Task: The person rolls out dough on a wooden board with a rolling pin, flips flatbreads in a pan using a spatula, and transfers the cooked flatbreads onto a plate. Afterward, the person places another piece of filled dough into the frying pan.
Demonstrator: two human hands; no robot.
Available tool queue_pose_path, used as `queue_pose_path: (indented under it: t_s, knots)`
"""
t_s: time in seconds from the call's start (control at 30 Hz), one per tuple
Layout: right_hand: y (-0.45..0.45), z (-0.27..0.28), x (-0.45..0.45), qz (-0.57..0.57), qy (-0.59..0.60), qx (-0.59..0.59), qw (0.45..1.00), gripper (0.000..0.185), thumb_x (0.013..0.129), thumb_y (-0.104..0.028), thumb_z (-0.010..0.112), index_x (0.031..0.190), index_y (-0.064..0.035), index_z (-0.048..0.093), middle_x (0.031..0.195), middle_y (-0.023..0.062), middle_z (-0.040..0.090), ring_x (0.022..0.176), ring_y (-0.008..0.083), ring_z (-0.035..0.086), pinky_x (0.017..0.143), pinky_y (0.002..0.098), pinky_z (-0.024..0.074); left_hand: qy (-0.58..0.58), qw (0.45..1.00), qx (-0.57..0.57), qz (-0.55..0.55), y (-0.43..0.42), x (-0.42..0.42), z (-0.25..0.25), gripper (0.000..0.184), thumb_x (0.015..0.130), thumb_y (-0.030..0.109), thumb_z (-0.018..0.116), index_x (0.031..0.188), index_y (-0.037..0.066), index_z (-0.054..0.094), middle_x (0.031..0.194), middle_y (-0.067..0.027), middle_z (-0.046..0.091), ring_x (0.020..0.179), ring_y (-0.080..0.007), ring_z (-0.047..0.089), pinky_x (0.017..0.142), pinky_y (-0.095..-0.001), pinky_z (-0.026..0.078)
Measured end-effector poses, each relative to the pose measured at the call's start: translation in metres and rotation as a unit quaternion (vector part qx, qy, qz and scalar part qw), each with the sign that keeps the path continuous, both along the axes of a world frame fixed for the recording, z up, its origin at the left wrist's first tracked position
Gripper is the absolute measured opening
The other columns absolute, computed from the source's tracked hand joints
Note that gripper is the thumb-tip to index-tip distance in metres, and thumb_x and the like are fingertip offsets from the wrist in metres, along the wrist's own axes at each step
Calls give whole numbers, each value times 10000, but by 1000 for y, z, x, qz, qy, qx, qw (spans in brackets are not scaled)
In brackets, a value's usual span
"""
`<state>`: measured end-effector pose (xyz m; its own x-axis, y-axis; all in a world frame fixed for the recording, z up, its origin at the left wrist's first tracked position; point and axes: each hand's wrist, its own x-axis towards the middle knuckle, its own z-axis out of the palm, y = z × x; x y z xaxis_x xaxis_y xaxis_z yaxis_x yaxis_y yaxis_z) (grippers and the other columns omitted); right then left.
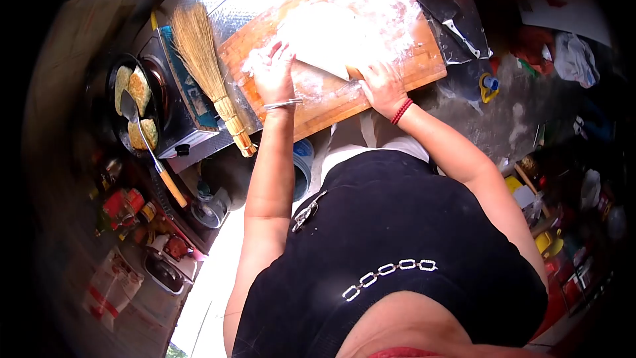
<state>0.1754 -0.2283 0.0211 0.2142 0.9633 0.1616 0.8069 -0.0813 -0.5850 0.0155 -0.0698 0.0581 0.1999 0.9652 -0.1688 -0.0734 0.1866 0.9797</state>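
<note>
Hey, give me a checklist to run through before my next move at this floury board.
1. Flour on board: ok, spread across it.
2. Clear view between left hand and right hand: not ok, glare washes much out.
3. Knife away from hands: ok, off the board's right side.
4. Wrists bare: not ok, silver bracelet left, red beads right.
5. Cakes in pan cooked underneath: cannot tell, undersides hidden.

The board (424,69) is orange-brown (patched white), the broom (197,46) tan, the shirt (411,209) black.
</note>
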Motion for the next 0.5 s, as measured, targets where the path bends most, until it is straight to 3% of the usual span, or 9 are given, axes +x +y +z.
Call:
queue_pose_path:
  t_s: [0.07,0.1,0.13,0.2,0.3,0.43,0.47,0.5]
  knots:
    - [0,-2,-1,-1,8,4,1000,314,731,-54,626,1042,-36,585,965,138,550,950,329,539,861,415,448,166,946,231,-159,6,-7,-13,312,849,-1,604,1152,3,534,1043,-152,595,940,-252,629,816,-359,534]
    - [-1,-5,-2,1,12,1,1000,319,731,-45,622,1048,-35,588,975,138,555,957,329,540,867,414,448,321,871,256,-271,3,-11,-5,278,835,27,623,1108,27,570,1075,-166,586,1005,-297,604,848,-402,507]
    - [-2,-7,-2,3,17,-2,1000,324,731,-37,618,1054,-34,591,984,137,559,964,329,540,874,414,447,311,802,385,-335,7,-11,-22,267,829,63,614,1095,57,586,1115,-147,590,1025,-310,584,878,-420,476]
    - [-4,-10,-2,13,32,27,999,382,744,-22,621,1125,-36,592,1029,140,571,983,334,545,890,412,450,379,635,535,-408,13,-14,-28,257,816,86,575,1071,77,600,1156,-88,606,1031,-279,577,896,-413,466]
    - [-8,-9,-4,32,28,57,997,390,754,-14,606,1144,-30,604,1044,128,578,995,319,558,894,399,458,378,596,558,-436,22,-30,-41,276,787,118,547,1055,97,609,1180,-43,608,1036,-253,580,872,-380,482]
    - [-24,-12,-15,81,24,73,994,392,768,-26,586,1160,-24,608,1030,113,585,981,291,576,887,387,466,358,609,536,-462,6,-63,-51,291,751,113,553,1035,110,619,1191,-41,607,1041,-254,583,843,-342,498]
    - [-29,-11,-19,92,36,65,993,393,772,-29,581,1165,-24,606,1034,115,588,991,285,576,890,388,465,364,637,500,-461,-6,-72,-53,271,778,110,547,1041,93,608,1231,-52,592,1077,-257,569,901,-369,470]
    - [-33,-8,-22,103,48,58,992,394,776,-33,576,1170,-25,605,1037,116,591,1001,280,576,893,389,464,393,627,511,-437,-17,-76,-53,272,798,158,562,1057,83,596,1282,-69,556,1127,-270,539,942,-403,437]
